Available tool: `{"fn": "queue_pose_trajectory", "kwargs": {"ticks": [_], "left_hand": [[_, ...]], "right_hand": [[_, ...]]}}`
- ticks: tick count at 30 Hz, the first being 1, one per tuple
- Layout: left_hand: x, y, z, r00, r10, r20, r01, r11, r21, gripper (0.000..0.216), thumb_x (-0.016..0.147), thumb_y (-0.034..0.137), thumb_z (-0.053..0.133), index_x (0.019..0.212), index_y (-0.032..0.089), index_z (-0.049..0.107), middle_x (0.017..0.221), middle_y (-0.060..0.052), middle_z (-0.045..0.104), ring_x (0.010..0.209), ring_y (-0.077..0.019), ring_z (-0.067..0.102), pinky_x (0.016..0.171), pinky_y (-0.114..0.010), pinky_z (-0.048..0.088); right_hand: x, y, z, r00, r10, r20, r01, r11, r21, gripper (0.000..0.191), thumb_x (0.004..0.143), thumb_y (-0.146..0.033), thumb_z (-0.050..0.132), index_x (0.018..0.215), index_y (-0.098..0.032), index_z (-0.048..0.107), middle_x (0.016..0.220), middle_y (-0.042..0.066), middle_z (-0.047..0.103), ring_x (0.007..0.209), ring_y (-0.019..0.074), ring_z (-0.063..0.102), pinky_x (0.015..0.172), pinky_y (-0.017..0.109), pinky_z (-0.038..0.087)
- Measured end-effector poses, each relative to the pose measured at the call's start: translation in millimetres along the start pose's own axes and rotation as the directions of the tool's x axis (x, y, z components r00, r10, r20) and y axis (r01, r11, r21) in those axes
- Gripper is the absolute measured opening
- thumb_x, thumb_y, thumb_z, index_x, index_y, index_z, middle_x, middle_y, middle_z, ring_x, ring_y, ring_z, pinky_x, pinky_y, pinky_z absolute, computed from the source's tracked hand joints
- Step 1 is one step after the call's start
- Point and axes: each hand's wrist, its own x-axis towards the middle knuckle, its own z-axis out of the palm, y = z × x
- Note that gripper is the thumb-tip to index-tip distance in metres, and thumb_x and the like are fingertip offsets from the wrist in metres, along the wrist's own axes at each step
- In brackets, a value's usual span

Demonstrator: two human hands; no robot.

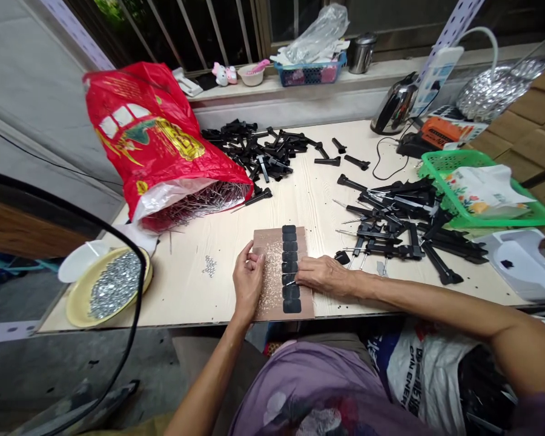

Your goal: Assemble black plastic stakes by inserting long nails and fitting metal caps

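Observation:
A brown board (272,242) lies at the table's front edge with a column of several black rectangular pads (290,268) down its middle and a scatter of tiny pale bits on its left half. My left hand (247,280) rests on the board's left edge, its fingertips pinched together on something too small to make out. My right hand (322,275) lies on the board's right side, fingers closed beside a pad, where a thin metal pin seems to poke out.
A red plastic bag (154,139) spills metal pins at the left. Black plastic parts lie in piles at the middle back (258,148) and right (404,221). A yellow dish of small metal pieces (111,287), a green basket (485,191) and a kettle (395,109) stand around.

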Motion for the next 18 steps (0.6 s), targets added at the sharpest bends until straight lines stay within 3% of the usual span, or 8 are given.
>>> {"fn": "queue_pose_trajectory", "kwargs": {"ticks": [2, 6, 9, 11, 14, 18], "left_hand": [[-0.8, 0.9, -1.9, 1.0, -0.011, -0.006, 0.011, 1.0, 0.007, 0.053, 0.077, 0.037, 0.064, 0.127, 0.02, 0.052, 0.08, 0.001, 0.052, 0.059, -0.0075, 0.046, 0.058, -0.019, 0.04], [-1.1, -1.6, -5.3, 1.0, -0.019, -0.008, 0.019, 1.0, -0.017, 0.051, 0.079, 0.037, 0.062, 0.126, 0.021, 0.052, 0.082, 0.001, 0.052, 0.061, -0.0081, 0.048, 0.06, -0.02, 0.041], [-1.8, -4.3, -3.5, 1.0, 0.0, -0.014, 0.0, 1.0, -0.01, 0.049, 0.08, 0.037, 0.061, 0.125, 0.02, 0.053, 0.083, 0.0, 0.053, 0.062, -0.0087, 0.049, 0.061, -0.021, 0.043], [-3.2, -4.6, -3.2, 1.0, 0.022, -0.022, -0.022, 1.0, 0.018, 0.046, 0.082, 0.037, 0.059, 0.125, 0.02, 0.053, 0.085, -0.001, 0.054, 0.063, -0.0094, 0.05, 0.062, -0.022, 0.043], [-3.7, -4.6, -15.4, 0.993, 0.101, -0.067, -0.096, 0.993, 0.071, 0.041, 0.083, 0.034, 0.057, 0.122, 0.021, 0.056, 0.087, -0.003, 0.055, 0.067, -0.0111, 0.052, 0.064, -0.023, 0.044], [4.6, -13.0, -69.9, 0.932, 0.234, -0.276, -0.161, 0.952, 0.262, 0.031, 0.084, 0.03, 0.056, 0.113, 0.022, 0.063, 0.087, -0.004, 0.057, 0.074, -0.0152, 0.055, 0.07, -0.027, 0.045]], "right_hand": [[-3.7, 4.7, -14.6, 0.999, 0.024, 0.02, -0.025, 0.999, 0.023, 0.03, 0.097, -0.024, 0.035, 0.084, -0.018, 0.061, 0.078, 0.003, 0.057, 0.072, 0.0123, 0.048, 0.057, 0.024, 0.031], [-11.2, 27.3, -69.6, 0.98, 0.159, 0.117, -0.152, 0.986, -0.07, 0.026, 0.093, -0.032, 0.047, 0.077, -0.021, 0.064, 0.073, 0.002, 0.06, 0.067, 0.0133, 0.05, 0.056, 0.026, 0.031], [13.5, 47.5, -94.8, 0.973, 0.217, 0.08, -0.197, 0.96, -0.2, 0.025, 0.09, -0.039, 0.052, 0.079, -0.023, 0.066, 0.075, 0.003, 0.063, 0.071, 0.0167, 0.053, 0.063, 0.029, 0.034], [53.2, 61.1, -87.5, 0.977, 0.212, -0.021, -0.211, 0.947, -0.244, 0.026, 0.093, -0.037, 0.047, 0.085, -0.022, 0.066, 0.082, 0.004, 0.065, 0.077, 0.0185, 0.054, 0.067, 0.031, 0.036], [130.7, 82.4, -47.3, 0.98, 0.156, -0.122, -0.183, 0.947, -0.264, 0.026, 0.095, -0.031, 0.044, 0.089, -0.019, 0.066, 0.085, 0.006, 0.065, 0.083, 0.019, 0.052, 0.068, 0.029, 0.036], [207.5, 105.9, 11.7, 0.994, 0.081, -0.077, -0.103, 0.934, -0.343, 0.019, 0.092, -0.022, 0.048, 0.094, -0.017, 0.066, 0.091, 0.008, 0.063, 0.087, 0.0199, 0.048, 0.068, 0.029, 0.034]]}}
